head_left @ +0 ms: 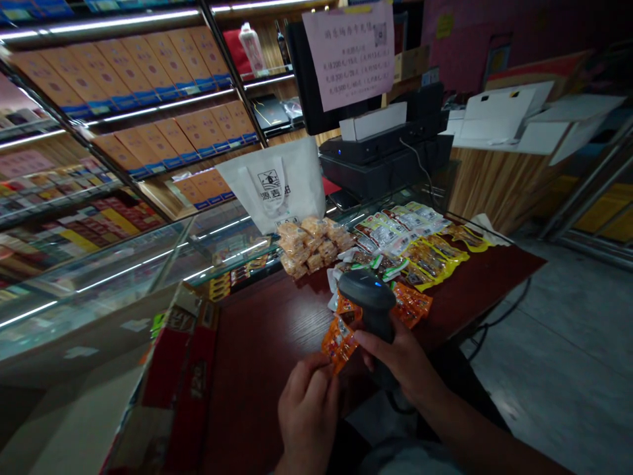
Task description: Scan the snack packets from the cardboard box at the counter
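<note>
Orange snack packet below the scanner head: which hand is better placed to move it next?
Left, probably: the left hand pinches the near end of the orange snack packet, while the right hand grips the handheld barcode scanner.

Packets on table, bag behind, box left

The one view came from the person's head, looking forward and steeply enough down to take in both forearms. The left hand and right hand were nearest, low and right of centre, above the table. A box stood close at lower left. The monitor and slanting shelves lay farther off along the top, while floor filled the right side.
</note>
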Tool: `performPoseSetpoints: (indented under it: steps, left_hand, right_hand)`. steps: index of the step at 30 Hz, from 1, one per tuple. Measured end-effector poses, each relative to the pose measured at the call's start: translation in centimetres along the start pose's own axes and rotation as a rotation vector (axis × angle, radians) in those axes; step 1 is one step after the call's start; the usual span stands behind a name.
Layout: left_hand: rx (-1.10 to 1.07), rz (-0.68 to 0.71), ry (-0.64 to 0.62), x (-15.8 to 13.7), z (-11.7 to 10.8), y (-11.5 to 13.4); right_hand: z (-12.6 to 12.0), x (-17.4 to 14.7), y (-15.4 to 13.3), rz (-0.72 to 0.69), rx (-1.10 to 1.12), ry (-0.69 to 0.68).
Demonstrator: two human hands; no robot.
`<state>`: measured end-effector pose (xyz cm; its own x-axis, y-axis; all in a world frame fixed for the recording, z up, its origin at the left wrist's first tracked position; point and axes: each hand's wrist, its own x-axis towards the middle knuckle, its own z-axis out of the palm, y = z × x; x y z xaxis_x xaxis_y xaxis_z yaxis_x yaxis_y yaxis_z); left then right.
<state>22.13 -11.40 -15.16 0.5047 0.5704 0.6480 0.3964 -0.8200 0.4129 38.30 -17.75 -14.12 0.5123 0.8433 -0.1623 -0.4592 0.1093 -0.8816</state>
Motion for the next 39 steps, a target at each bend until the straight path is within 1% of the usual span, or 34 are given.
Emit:
performPoseSetpoints:
  steps: [3,6,8,10,12,14,17,19,20,22,23,25,28,33,36,39]
  left_hand:
    - [0.054,0.074,-0.005,0.4,-0.3,0.4]
    - [0.029,0.137,-0.006,0.9,-0.5,1.0]
    - [-0.008,0.139,0.005,0.9,-0.5,1.3]
    - [-0.052,0.09,0.021,0.6,-0.4,1.2]
    - [-0.137,-0.01,0.018,0.2,-0.4,1.0]
    - [-0.299,-0.17,-0.011,-0.1,-0.2,0.8]
    - [-0.662,-0.535,-0.041,-0.2,0.2,0.7]
    - [-0.87,-0.767,-0.103,0.0,0.5,0.8]
    - [-0.937,-0.859,-0.147,0.2,0.7,0.8]
    - [-1.008,-0.981,-0.212,0.5,0.8,0.9]
    - [-1.023,-1.017,-0.212,0.8,0.8,0.9]
    - [-1.028,-1.046,-0.156,1.2,0.7,0.8]
    - [-0.994,-1.056,-0.025,1.7,0.8,0.2]
    - [-0.919,-1.035,0.225,1.9,1.3,-2.2]
    - [-0.887,-1.01,0.288,1.6,1.5,-3.3]
    - [-0.872,-0.987,0.306,1.3,1.8,-3.8]
  right_hand:
    - [0.0,-0.2,0.1,0.024,-0.056,-0.025]
    - [0.1,-0.2,0.4,0.012,-0.119,-0.014]
    - [0.1,-0.1,0.6,-0.005,-0.116,0.013]
    - [-0.1,0.2,0.7,-0.004,-0.079,0.023]
    - [-0.4,0.5,0.6,0.003,-0.042,0.022]
    - [-0.6,0.8,0.5,0.009,-0.025,0.016]
    - [-0.8,1.0,0.5,0.02,-0.012,-0.008]
    - [-0.6,1.0,0.6,0.028,-0.007,-0.033]
    - [-0.5,1.0,0.7,0.032,-0.008,-0.042]
    - [-0.2,1.1,0.8,0.033,-0.018,-0.051]
    - [-0.1,1.2,0.8,0.031,-0.025,-0.049]
    - [0.1,1.5,0.8,0.023,-0.045,-0.038]
    - [0.1,1.9,0.7,0.001,-0.083,-0.023]
    - [0.0,1.7,0.7,-0.065,-0.134,-0.069]
    - [0.1,1.0,0.9,-0.078,-0.143,-0.131]
    - [0.5,0.2,1.0,-0.032,-0.153,-0.217]
